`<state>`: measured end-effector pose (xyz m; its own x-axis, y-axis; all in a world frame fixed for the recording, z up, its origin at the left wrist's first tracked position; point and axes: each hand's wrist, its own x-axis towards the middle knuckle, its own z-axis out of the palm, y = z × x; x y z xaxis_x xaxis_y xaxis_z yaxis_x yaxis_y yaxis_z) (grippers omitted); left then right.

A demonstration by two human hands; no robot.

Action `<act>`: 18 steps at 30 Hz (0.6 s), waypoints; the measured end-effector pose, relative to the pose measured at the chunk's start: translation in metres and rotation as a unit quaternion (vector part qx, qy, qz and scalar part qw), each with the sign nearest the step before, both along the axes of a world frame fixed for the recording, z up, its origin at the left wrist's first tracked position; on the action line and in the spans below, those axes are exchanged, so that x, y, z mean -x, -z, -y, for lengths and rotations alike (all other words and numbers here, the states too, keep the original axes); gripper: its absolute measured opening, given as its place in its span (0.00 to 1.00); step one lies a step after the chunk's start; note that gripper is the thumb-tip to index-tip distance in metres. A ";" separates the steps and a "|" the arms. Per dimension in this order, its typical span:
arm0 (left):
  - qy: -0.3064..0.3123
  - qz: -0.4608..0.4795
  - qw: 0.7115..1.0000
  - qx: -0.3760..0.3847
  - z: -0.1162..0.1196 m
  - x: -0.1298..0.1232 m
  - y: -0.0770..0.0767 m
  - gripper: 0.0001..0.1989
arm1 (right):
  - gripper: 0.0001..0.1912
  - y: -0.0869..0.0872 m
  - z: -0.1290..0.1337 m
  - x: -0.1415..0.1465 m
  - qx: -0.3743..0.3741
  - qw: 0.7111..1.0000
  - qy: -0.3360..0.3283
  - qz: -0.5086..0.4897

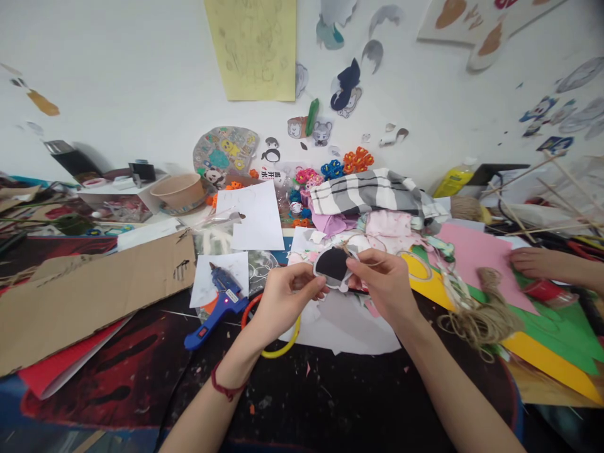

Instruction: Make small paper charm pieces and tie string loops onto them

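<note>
A small black and grey cutout with a pale edge (333, 264) is held up between both hands over the middle of the table. My left hand (293, 294) pinches its lower left edge between thumb and fingers. At its right side, my right hand (380, 280) grips the edge, with a bit of twine by the fingertips. Under the hands lies a white paper sheet (349, 330) with a curved outline. A red and yellow ring (283, 349) rests partly behind the left wrist.
A blue glue gun (219, 311) lies left on white paper, near long cardboard (94, 289). Checked cloth (372, 192) and craft pieces fill the back. Twine (491, 314) and coloured paper lie right, where another person's hand (542, 263) touches a red roll (550, 292).
</note>
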<state>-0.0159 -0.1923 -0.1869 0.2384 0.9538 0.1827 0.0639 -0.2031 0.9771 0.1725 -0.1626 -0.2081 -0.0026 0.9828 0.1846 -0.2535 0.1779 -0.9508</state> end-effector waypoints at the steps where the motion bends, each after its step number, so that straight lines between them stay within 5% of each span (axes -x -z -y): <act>1: 0.007 0.004 1.000 0.004 0.000 0.001 -0.001 0.10 | 0.11 0.000 0.000 0.000 -0.001 1.000 -0.001 0.001; 18: -0.015 -0.005 1.000 -0.008 0.001 -0.002 0.001 0.08 | 0.10 -0.003 0.004 -0.001 -0.014 1.000 0.020 0.016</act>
